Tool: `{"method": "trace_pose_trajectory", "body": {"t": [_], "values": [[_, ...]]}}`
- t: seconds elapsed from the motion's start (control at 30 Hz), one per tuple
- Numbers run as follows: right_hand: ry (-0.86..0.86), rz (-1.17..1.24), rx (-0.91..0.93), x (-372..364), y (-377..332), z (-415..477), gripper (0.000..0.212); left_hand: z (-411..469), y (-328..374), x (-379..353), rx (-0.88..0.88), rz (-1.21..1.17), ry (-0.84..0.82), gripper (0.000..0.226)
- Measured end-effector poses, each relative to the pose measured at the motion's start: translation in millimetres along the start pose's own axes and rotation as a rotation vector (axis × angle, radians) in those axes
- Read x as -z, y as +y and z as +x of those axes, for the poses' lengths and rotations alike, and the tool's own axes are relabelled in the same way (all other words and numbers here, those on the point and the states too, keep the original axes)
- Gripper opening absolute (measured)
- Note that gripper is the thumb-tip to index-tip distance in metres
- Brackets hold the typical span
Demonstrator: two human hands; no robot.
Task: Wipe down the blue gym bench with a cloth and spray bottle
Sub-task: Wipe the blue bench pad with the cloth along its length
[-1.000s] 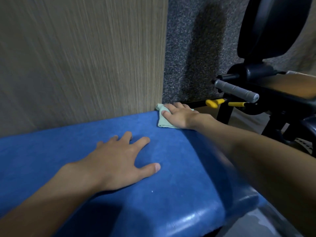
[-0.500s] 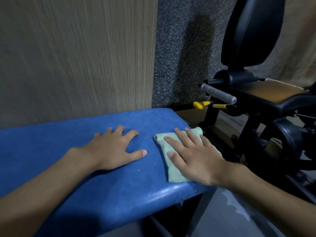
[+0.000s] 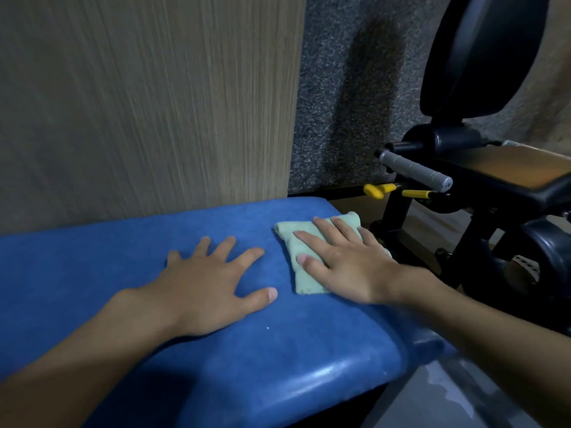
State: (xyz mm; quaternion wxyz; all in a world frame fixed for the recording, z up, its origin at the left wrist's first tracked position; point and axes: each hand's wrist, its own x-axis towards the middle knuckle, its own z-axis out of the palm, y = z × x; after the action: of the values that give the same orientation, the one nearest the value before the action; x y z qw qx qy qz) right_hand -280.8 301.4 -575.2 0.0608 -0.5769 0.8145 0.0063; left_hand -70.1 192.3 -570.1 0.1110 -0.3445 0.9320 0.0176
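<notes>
The blue gym bench (image 3: 92, 273) fills the lower part of the head view, its rounded end at the right. A folded pale green cloth (image 3: 296, 242) lies near that end. My right hand (image 3: 346, 267) presses flat on the cloth with straight fingers, covering its right half. My left hand (image 3: 204, 288) rests flat on the bare blue pad just left of the cloth, fingers spread. No spray bottle is in view.
A wood-grain wall panel (image 3: 139, 103) stands right behind the bench. A black exercise machine (image 3: 482, 72) with a grey handle (image 3: 414, 173) and yellow levers (image 3: 378, 189) stands close to the bench's right end. Grey floor (image 3: 448, 396) shows at the lower right.
My right hand dragged the cloth from the bench's far corner by the wall back toward me along the right end. My left hand stayed flat on the pad.
</notes>
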Motion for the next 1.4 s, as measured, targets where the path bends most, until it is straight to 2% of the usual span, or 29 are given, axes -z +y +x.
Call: {"method": "trace_pose_trajectory", "body": {"t": [0.2, 0.33, 0.5, 0.8, 0.9, 1.07, 1.2, 1.4], "values": [[-0.005, 0.019, -0.071, 15.1, -19.4, 109.4, 0.063, 1.0, 0.6, -8.0, -0.012, 0.021, 0.073, 0.099], [0.011, 0.021, -0.108, 16.3, -25.0, 129.7, 0.063, -0.5, -5.5, -11.3, -0.025, 0.006, 0.108, 0.096], [-0.012, 0.011, -0.064, 9.7, -26.4, 82.8, 0.060, -7.0, -14.3, -10.4, -0.065, -0.011, 0.136, 0.097], [0.003, -0.105, 0.093, -10.4, -33.2, -90.0, 0.069, -12.9, -19.2, -6.0, -0.108, -0.036, 0.198, 0.095], [-0.004, -0.121, 0.090, -11.5, -34.1, -103.3, 0.066, -15.5, -19.7, -4.9, -0.098, -0.080, 0.204, 0.096], [0.004, -0.073, 0.080, -8.3, -35.1, -60.0, 0.071, -17.6, -22.6, -6.3, -0.047, -0.035, 0.195, 0.095], [0.006, -0.037, 0.038, -1.9, -39.9, 3.8, 0.059, -15.3, -22.2, -10.6, -0.041, -0.013, 0.158, 0.092], [0.010, 0.017, -0.066, 12.3, -52.6, 106.0, 0.060, -10.4, -23.6, -8.4, -0.052, -0.002, 0.170, 0.093]]}}
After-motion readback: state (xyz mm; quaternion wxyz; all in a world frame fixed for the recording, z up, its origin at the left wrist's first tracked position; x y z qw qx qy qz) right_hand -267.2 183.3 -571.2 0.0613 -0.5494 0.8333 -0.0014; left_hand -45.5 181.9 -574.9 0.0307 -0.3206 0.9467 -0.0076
